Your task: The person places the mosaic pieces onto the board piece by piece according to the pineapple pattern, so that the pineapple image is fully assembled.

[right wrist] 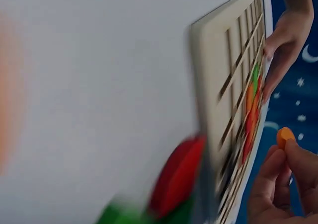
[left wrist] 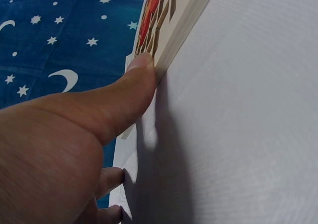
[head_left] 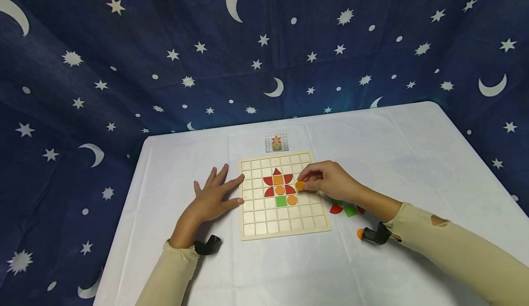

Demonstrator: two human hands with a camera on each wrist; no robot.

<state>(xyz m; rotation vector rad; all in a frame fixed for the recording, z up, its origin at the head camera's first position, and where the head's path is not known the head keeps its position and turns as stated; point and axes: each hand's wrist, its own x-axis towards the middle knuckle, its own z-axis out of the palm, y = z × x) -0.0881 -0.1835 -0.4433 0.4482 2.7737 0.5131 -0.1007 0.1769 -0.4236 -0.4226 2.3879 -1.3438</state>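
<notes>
A pale wooden grid board point(head_left: 258, 228) lies on the white table. On it several flat pieces form a pattern: a red triangle point(head_left: 276, 172), an orange square point(head_left: 278, 179), red quarter circles, a green square point(head_left: 281, 201) and two orange discs, one at the lower right point(head_left: 292, 200). My right hand point(head_left: 330, 179) pinches another orange disc point(right wrist: 285, 136) between thumb and fingers, above the board's right part. With fingers spread, my left hand point(head_left: 211, 200) lies at the board's left side. Its thumb point(left wrist: 141, 67) touches the board's edge in the left wrist view.
Behind the board lies a small pattern card point(head_left: 276, 143). Loose red point(head_left: 336, 209) and green point(head_left: 350, 210) pieces sit right of the board, partly under my right forearm. An orange piece point(head_left: 360, 234) shows beside the right wrist camera point(head_left: 378, 235). A dark blue star-patterned cloth point(head_left: 206, 90) hangs behind the table.
</notes>
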